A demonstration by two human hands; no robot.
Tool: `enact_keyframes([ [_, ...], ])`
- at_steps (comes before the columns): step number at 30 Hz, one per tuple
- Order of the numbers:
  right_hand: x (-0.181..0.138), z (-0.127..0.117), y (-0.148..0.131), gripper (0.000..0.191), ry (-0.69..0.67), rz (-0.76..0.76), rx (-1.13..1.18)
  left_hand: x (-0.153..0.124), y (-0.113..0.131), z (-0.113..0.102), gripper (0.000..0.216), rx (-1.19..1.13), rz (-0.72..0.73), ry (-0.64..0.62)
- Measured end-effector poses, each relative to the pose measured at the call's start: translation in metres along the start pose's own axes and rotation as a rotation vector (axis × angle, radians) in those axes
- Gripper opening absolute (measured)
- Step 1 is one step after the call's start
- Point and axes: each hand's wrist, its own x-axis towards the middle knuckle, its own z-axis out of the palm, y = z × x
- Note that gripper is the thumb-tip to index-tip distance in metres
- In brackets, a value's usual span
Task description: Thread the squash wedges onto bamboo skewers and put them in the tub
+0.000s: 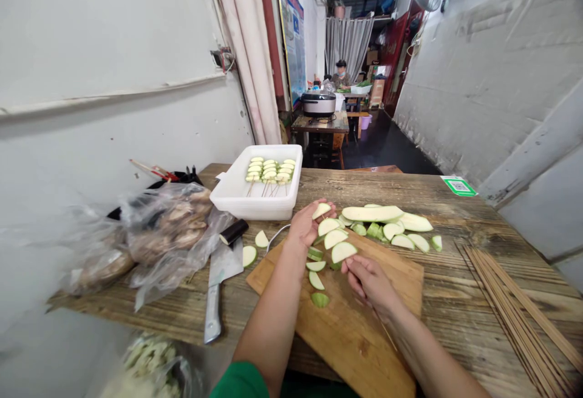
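Observation:
Above the cutting board (364,349), my left hand (306,228) is turned palm up, its fingers curled behind a half-round zucchini slice (321,210). My right hand (371,282) pinches a thin wooden skewer (387,332), whose lower end sticks out below the palm. Several slices, one of them a zucchini slice (344,252) by my right fingertips, line up between both hands, seemingly on the skewer. Loose zucchini slices (316,280) lie on the board beneath. Behind the board are a long halved zucchini (371,213) and more cut pieces.
A white plastic tub (255,208) with skewered slices stands at the back left. A cleaver (214,307) lies left of the board, near a dark cylindrical piece (234,232) and bagged mushrooms (168,222). Bare skewers (505,307) lie at right. A person (341,76) sits far back.

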Motion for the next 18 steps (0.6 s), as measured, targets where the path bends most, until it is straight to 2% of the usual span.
enact_keyframes([
  [6, -0.001, 0.006, 0.0, 0.027, 0.051, -0.005, 0.0, -0.003, -0.001, 0.005, 0.013, 0.083, 0.061, 0.048],
  [18, -0.003, 0.014, 0.0, 0.025, 0.079, 0.045, 0.124, -0.001, -0.01, 0.003, 0.013, 0.17, 0.05, -0.021],
])
